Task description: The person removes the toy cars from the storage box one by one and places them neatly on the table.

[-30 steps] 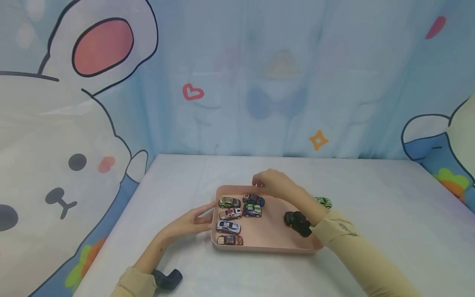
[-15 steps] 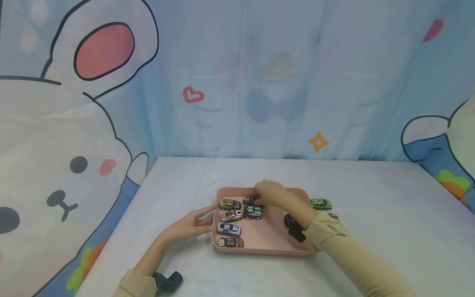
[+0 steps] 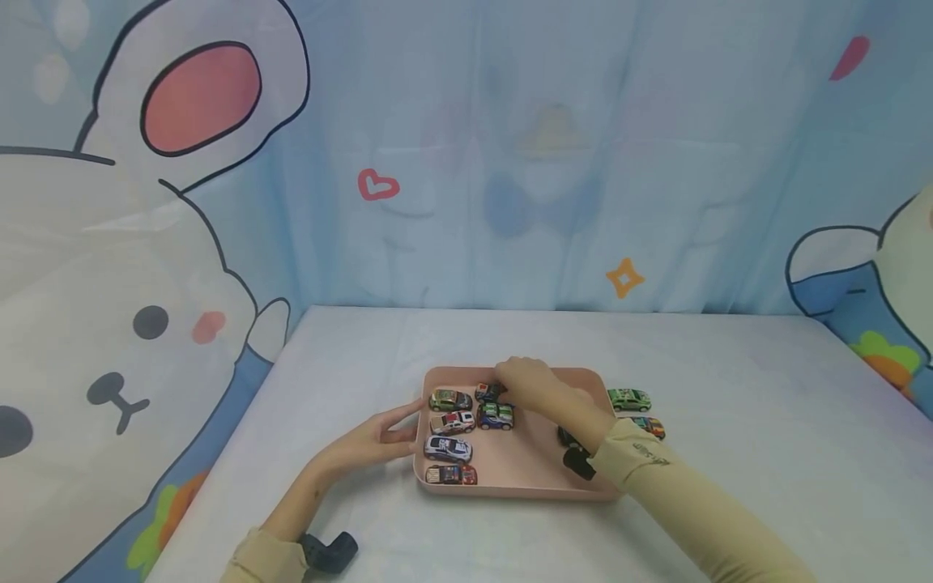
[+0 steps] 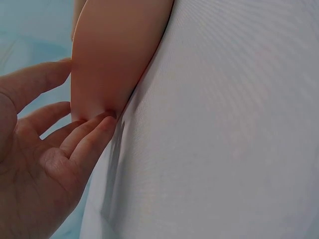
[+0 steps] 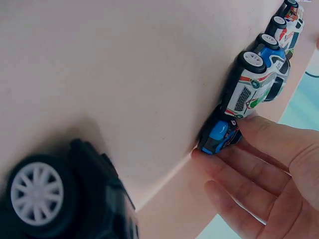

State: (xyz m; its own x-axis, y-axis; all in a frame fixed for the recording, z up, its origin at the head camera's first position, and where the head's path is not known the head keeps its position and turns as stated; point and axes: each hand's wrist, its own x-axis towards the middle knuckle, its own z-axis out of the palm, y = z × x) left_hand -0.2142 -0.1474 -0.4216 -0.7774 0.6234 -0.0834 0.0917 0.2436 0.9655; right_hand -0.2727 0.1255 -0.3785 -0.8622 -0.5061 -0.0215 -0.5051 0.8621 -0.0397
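My right hand (image 3: 535, 385) reaches over the far side of a pink tray (image 3: 539, 491) and pinches a blue-and-black toy car (image 5: 219, 133) between thumb and fingers. That car sits on the tray floor against the far wall. Touching it is a white, blue and green toy car (image 5: 259, 79). My left hand (image 3: 375, 437) rests its extended fingers against the outside of the tray's left wall (image 4: 114, 55). Along that side stand an olive-green car (image 3: 450, 400), a white-and-red car (image 3: 453, 423), a white-and-blue car (image 3: 448, 448) and a dark pickup (image 3: 451, 474).
A black toy car (image 5: 94, 194) stands in the tray's right part, mostly hidden by the right forearm in the head view. Outside the tray's right edge, a green car (image 3: 630, 399) and an orange-and-blue car (image 3: 649, 427) lie on the white table (image 3: 758, 421). A patterned curtain hangs behind.
My right hand has come down from above the tray's far rim onto the blue-and-black car. The car beside the right sleeve has come into view. My left hand stays at the tray wall.
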